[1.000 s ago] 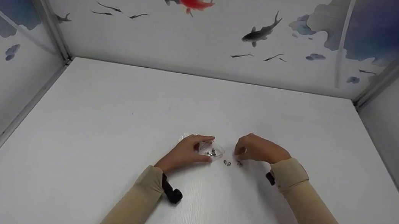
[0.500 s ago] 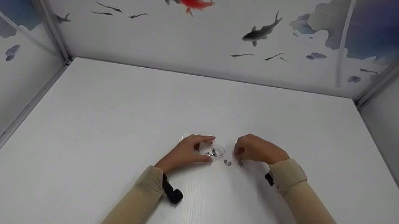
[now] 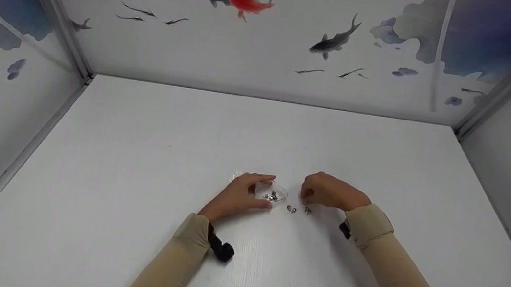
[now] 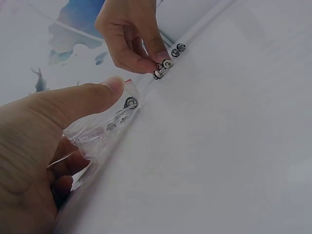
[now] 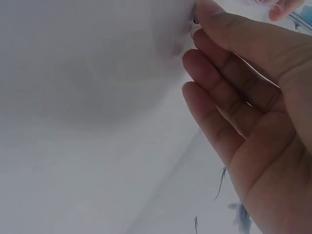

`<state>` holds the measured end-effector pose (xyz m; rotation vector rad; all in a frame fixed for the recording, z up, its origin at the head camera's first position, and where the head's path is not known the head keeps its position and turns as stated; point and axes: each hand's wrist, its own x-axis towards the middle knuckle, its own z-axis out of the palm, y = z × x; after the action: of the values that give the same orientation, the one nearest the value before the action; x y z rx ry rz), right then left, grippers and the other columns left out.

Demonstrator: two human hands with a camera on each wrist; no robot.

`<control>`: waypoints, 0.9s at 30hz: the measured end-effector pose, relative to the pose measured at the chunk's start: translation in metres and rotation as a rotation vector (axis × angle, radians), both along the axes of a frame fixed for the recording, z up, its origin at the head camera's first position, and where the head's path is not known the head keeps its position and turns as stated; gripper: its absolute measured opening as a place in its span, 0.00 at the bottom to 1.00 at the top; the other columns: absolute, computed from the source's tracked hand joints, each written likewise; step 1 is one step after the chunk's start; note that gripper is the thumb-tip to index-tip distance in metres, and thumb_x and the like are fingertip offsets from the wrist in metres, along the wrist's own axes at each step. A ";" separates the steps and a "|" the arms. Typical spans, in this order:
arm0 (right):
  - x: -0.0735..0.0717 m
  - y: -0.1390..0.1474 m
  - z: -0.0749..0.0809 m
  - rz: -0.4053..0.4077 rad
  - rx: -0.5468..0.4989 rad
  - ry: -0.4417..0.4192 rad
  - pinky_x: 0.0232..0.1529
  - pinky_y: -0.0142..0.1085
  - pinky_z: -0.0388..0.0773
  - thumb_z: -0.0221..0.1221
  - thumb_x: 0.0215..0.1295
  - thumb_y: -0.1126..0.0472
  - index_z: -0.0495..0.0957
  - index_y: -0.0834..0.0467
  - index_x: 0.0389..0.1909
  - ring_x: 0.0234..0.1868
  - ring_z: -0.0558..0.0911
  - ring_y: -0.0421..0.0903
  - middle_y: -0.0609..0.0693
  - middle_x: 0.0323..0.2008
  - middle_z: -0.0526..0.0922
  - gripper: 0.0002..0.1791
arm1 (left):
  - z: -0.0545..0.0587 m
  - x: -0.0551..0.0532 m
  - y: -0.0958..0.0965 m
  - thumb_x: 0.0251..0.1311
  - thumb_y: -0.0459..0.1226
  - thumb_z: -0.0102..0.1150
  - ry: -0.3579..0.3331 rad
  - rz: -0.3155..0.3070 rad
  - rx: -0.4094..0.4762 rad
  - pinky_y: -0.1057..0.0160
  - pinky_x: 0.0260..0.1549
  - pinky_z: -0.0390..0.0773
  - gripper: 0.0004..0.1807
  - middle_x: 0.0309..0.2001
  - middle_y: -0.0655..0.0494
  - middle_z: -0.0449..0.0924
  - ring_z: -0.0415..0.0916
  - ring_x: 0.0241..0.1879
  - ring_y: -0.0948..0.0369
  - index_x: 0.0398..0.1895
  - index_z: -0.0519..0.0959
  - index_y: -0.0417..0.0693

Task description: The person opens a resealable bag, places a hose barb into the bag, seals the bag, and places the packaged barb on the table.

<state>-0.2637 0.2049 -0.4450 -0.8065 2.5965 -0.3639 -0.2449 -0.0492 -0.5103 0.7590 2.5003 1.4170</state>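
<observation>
My left hand (image 3: 240,193) holds a clear plastic bag (image 4: 92,139), its thumb and fingers curled around the bag's sides. Several small shiny metal fittings (image 3: 272,196) lie inside, one with a dark ring (image 4: 130,103) close to the thumb tip. To the right of the bag, my right hand (image 3: 333,191) is lowered to the table, thumb and index fingertip pinching a small metal fitting (image 4: 167,64). Two loose fittings (image 3: 291,209) lie between the hands. More fittings (image 3: 308,210) sit just below the right fingertips. In the right wrist view, the pinched piece is mostly hidden.
The white table (image 3: 256,134) carries the work close to its middle. Panels printed with fish (image 3: 333,40) enclose it at the back and on both sides. Metal corner posts (image 3: 51,8) stand at the back corners.
</observation>
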 end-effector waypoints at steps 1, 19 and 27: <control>0.000 0.000 0.000 -0.001 -0.002 0.000 0.44 0.39 0.79 0.64 0.59 0.66 0.86 0.56 0.36 0.36 0.78 0.41 0.47 0.35 0.85 0.06 | 0.000 0.000 0.000 0.52 0.45 0.71 0.004 0.000 0.000 0.62 0.47 0.69 0.35 0.57 0.59 0.77 0.68 0.44 0.61 0.66 0.71 0.57; 0.000 -0.007 0.013 0.058 -0.047 0.064 0.47 0.40 0.79 0.62 0.62 0.65 0.85 0.59 0.39 0.41 0.81 0.44 0.49 0.37 0.84 0.06 | -0.003 -0.002 0.001 0.51 0.47 0.71 -0.003 0.003 -0.003 0.59 0.52 0.69 0.36 0.58 0.59 0.77 0.69 0.49 0.61 0.66 0.72 0.56; -0.001 -0.015 0.020 0.116 -0.080 0.117 0.47 0.40 0.79 0.63 0.61 0.66 0.86 0.60 0.39 0.41 0.82 0.45 0.50 0.37 0.85 0.07 | -0.003 -0.003 0.002 0.51 0.46 0.71 -0.009 -0.010 0.013 0.60 0.51 0.69 0.36 0.59 0.58 0.77 0.69 0.48 0.61 0.66 0.72 0.54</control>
<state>-0.2646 0.1900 -0.4253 -1.0298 2.6411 -0.4002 -0.2480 -0.0476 -0.5135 0.7645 2.4800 1.4311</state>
